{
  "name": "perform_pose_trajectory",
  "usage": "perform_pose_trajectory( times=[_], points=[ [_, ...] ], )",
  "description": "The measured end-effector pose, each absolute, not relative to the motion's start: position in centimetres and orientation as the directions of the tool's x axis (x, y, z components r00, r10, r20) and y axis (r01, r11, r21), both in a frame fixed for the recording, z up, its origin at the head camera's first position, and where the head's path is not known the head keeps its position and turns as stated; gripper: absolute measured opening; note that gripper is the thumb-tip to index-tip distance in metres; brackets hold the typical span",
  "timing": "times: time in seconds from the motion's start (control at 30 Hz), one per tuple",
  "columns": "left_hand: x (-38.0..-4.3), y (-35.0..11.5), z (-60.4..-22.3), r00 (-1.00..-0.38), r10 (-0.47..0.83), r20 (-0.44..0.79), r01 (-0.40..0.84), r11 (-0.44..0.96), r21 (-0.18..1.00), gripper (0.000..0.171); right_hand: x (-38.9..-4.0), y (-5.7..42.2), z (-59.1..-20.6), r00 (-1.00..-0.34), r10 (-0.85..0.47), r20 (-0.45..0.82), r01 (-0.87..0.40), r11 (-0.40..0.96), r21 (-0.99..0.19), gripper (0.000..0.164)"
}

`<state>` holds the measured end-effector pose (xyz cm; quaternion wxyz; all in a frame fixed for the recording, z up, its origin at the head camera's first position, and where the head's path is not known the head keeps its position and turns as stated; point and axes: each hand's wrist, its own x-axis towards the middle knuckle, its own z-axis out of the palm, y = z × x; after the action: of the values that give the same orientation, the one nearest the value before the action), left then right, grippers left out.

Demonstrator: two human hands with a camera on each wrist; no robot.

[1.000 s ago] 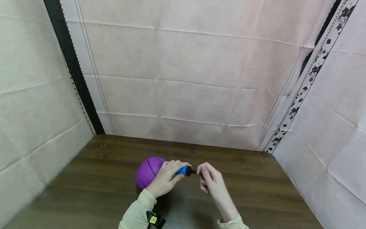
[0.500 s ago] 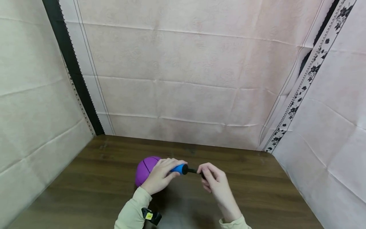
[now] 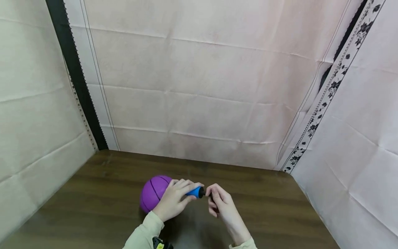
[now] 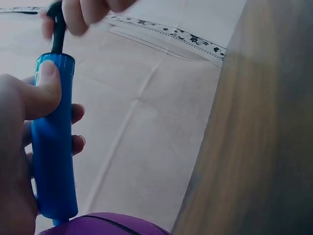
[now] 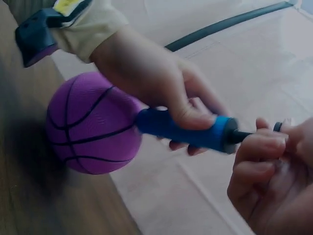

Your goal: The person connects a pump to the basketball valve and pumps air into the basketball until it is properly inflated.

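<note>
A purple ball (image 3: 153,193) with black basketball lines sits on the table, left of both hands. My left hand (image 3: 174,200) grips the blue barrel of a hand pump (image 4: 53,147), its thumb along the barrel near the black cap. The pump's lower end meets the ball's side, as the right wrist view shows; the ball (image 5: 93,122) looks round there. My right hand (image 3: 222,205) holds the pump's black handle with curled fingers. Only a short length of the black rod shows between the cap and the right hand (image 5: 269,181).
A brown wood-grain table (image 3: 93,207) lies under the hands. Pale cloth walls (image 3: 192,69) stand at the back and both sides, with a black strip (image 3: 77,76) at the left corner. A black device (image 5: 36,36) is worn on the left wrist.
The rod drew out a little half a second ago; now my right hand has pushed it back toward the barrel. The head view has shifted slightly. Both hands keep their hold.
</note>
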<state>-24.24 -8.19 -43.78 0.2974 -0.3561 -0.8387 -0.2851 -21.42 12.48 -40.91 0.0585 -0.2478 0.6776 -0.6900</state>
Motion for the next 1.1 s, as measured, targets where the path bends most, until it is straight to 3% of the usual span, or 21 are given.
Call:
perform_pose_trajectory(
  times=[0.17, 0.4, 0.53, 0.9, 1.1],
  points=[
    [-23.9, -9.0, -42.8, -0.573, 0.473, 0.669, 0.769, 0.592, 0.24, 0.038, -21.5, 12.8, -40.6, -0.915, -0.376, 0.148, -0.141, -0.047, -0.989, 0.032],
    [-24.0, -11.0, -42.4, -0.655, 0.412, 0.633, 0.704, 0.637, 0.314, 0.041, -20.9, 15.8, -39.0, -0.897, -0.335, 0.289, -0.265, -0.115, -0.957, 0.027],
    [-24.0, -10.8, -42.5, -0.677, 0.415, 0.607, 0.699, 0.621, 0.355, 0.04, -20.7, 16.0, -39.1, -0.894, -0.326, 0.307, -0.277, -0.137, -0.951, 0.027],
    [-24.0, -9.7, -42.7, -0.637, 0.473, 0.609, 0.736, 0.607, 0.299, 0.038, -21.1, 11.3, -41.4, -0.925, -0.361, 0.118, -0.116, -0.027, -0.993, 0.042],
    [-24.2, -11.0, -42.5, -0.666, 0.463, 0.585, 0.726, 0.582, 0.366, 0.039, -20.7, 12.9, -40.2, -0.919, -0.338, 0.205, -0.193, -0.069, -0.979, 0.03]
  ],
)
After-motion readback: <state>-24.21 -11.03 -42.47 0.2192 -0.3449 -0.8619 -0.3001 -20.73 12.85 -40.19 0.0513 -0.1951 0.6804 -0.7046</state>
